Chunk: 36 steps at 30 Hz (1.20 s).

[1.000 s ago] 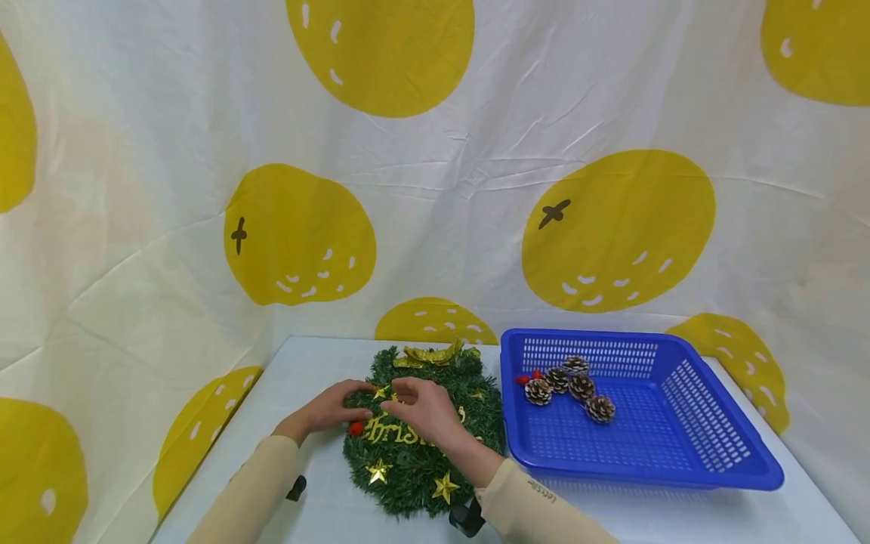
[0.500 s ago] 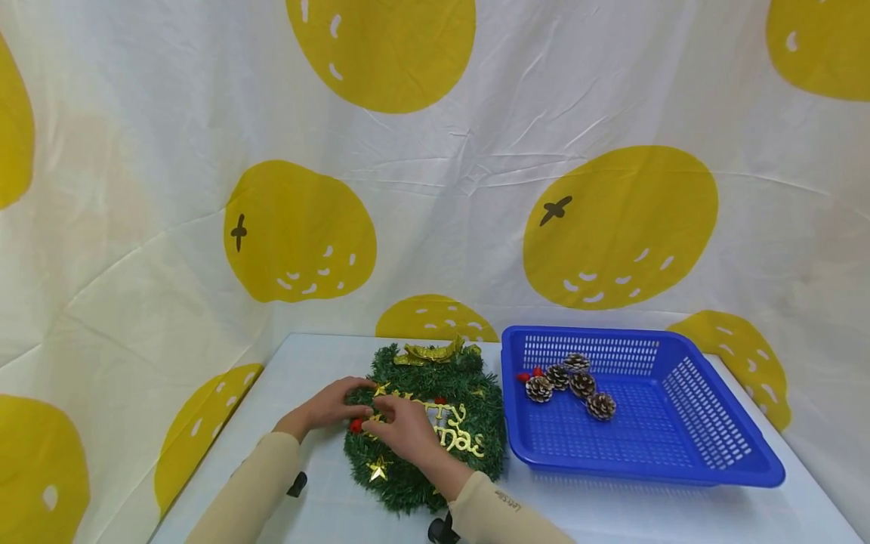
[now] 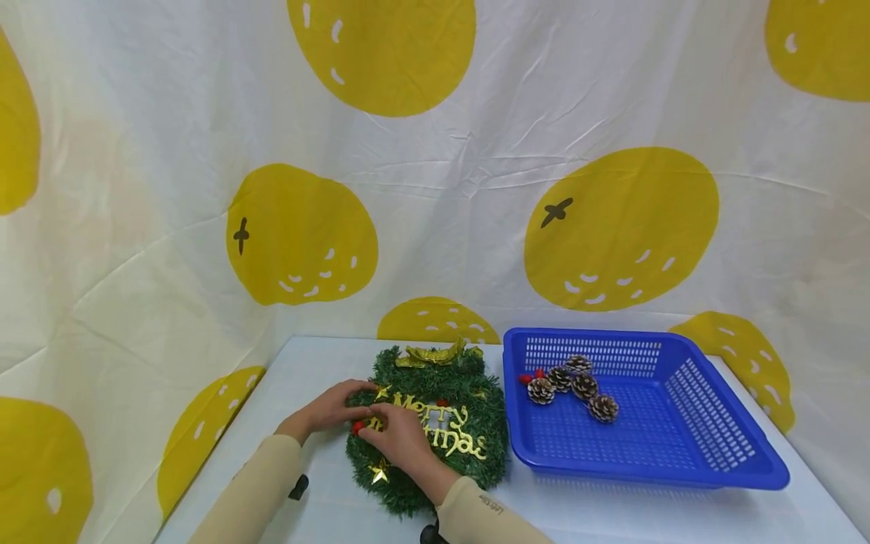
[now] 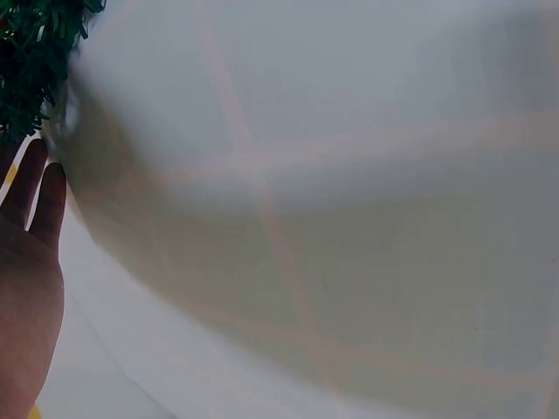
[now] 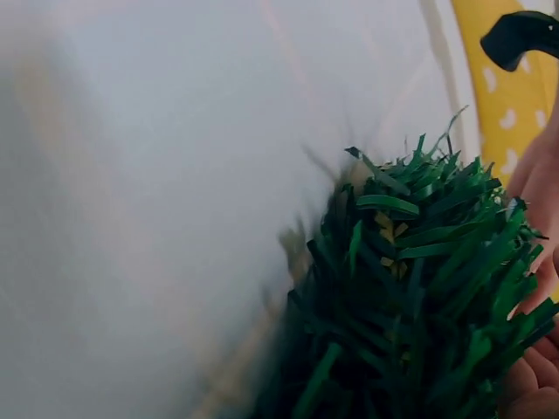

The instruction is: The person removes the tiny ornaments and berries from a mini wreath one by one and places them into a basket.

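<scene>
A round green tinsel Christmas wreath (image 3: 476,476) lies on the table, bearing gold "Merry Christmas" lettering (image 3: 445,440), gold stars (image 3: 378,474), a gold ribbon bow (image 3: 430,353) and red berries (image 3: 359,428). My left hand (image 3: 331,406) rests at its left rim; two straight fingers (image 4: 52,196) show beside the tinsel in the left wrist view. My right hand (image 3: 402,436) reaches over the left part of the lettering, thumb beside the red berry and index finger near the left thumb. I cannot tell whether it grips anything. Green tinsel (image 5: 419,288) hides much of it in the right wrist view.
A blue plastic basket (image 3: 646,472) stands right of the wreath, close to its rim. Inside lie several frosted pine cones (image 3: 603,408) and a couple of red berries (image 3: 526,379) by its left wall. A white curtain (image 3: 462,249) with yellow fruit prints hangs behind the table.
My right hand has moved left and slightly down across the wreath, uncovering the middle and right of the lettering. The left hand has kept its place at the rim.
</scene>
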### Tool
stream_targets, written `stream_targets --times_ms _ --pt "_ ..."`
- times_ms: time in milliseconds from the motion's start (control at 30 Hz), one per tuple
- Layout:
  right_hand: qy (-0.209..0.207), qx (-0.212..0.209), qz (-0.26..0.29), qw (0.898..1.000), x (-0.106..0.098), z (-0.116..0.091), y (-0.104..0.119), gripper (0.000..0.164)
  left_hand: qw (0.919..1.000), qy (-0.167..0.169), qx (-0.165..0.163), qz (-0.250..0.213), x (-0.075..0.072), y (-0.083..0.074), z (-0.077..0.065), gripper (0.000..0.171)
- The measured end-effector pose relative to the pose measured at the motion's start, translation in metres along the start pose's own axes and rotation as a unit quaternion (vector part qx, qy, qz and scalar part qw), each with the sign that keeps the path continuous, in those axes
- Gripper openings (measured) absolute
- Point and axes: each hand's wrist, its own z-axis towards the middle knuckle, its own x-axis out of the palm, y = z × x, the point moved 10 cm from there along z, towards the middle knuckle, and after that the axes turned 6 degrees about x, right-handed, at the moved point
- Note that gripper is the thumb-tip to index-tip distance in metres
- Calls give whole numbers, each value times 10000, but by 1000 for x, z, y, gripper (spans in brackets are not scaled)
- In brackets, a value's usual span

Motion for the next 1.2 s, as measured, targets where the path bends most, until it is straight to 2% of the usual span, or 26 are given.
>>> stream_targets --times_ms 100,233,467,700,1200 --pt "-27 -21 -10 10000 2 1 0 38 9998 -62 139 105 0 -3 0 49" --pt "6 -113 -327 9994 8 5 2 40 9994 -125 254 192 0 -5 -1 47" --pt "-99 -435 -877 9952 16 9 9 34 9999 -27 110 103 1 -4 -1 50" --pt "-239 -483 -1402 9887 19 11 15 34 10000 28 5 47 -2 -2 -1 49" --pt "-417 -549 -1830 9807 23 14 18 29 9994 41 229 262 -1 -1 -1 43"
